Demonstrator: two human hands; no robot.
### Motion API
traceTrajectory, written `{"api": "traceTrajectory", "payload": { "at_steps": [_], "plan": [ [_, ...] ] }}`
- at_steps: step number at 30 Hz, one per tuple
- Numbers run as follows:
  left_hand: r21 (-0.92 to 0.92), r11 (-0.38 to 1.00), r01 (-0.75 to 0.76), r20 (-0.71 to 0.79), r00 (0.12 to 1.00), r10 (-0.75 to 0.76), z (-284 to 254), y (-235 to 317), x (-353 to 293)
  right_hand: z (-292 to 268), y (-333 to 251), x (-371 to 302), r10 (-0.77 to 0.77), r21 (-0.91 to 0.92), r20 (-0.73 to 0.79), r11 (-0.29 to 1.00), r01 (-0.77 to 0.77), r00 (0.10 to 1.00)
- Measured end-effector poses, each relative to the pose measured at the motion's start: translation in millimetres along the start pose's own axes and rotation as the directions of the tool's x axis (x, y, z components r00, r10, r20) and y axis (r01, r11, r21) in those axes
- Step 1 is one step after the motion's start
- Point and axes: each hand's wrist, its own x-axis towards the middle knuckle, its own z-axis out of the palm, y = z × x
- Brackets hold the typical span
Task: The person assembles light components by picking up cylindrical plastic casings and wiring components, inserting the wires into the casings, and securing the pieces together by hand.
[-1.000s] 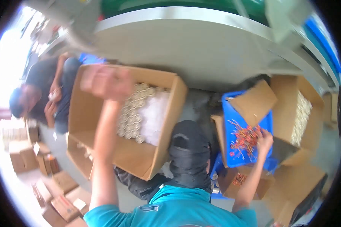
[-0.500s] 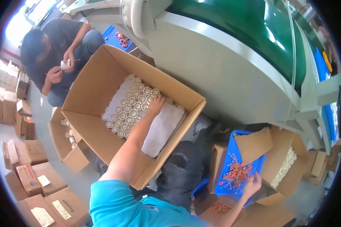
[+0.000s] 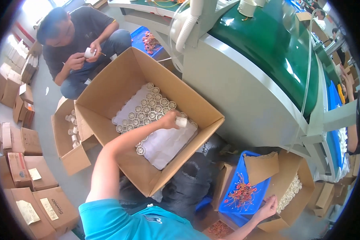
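Observation:
My left hand (image 3: 170, 119) is closed around a short white plastic cylinder (image 3: 181, 121), held above the big open cardboard box (image 3: 108, 90). Inside that box, several rows of round white ribbed parts (image 3: 147, 109) stand on a pale paper sheet (image 3: 164, 146). Off to the right, my right hand (image 3: 269, 205) hovers beside the blue tray (image 3: 261, 188), its fingers drawn together. Whatever may be between those fingertips is too small to make out. Red and orange wired pieces (image 3: 243, 195) lie heaped in the tray, next to a loose cardboard flap (image 3: 261, 168).
A crouching co-worker (image 3: 84, 44) handles another white cylinder at the far left. A grey machine (image 3: 236, 92) with a green belt (image 3: 264, 52) borders the box's far side. One carton (image 3: 292, 196) holds small white pieces; another (image 3: 64, 128) holds white cylinders. Stacked cartons (image 3: 36, 172) line the left.
My left hand has come up from the rows with a white cylinder in it. My right hand has moved slightly down, its fingers closing together. The whole view has shifted.

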Motion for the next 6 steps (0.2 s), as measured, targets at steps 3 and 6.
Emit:
{"api": "traceTrajectory", "payload": {
  "at_steps": [3,6],
  "plan": [
    [-0.690,0.718,0.095,0.107,0.994,-0.028,-61,77,-48,4,-51,-15,-0.046,0.002,-0.103,0.999,0.046,0.994],
    [-0.945,0.327,0.023,0.047,0.997,0.067,-79,123,-109,10,-75,-40,-0.057,0.152,0.003,0.987,0.056,0.998]
  ]
}}
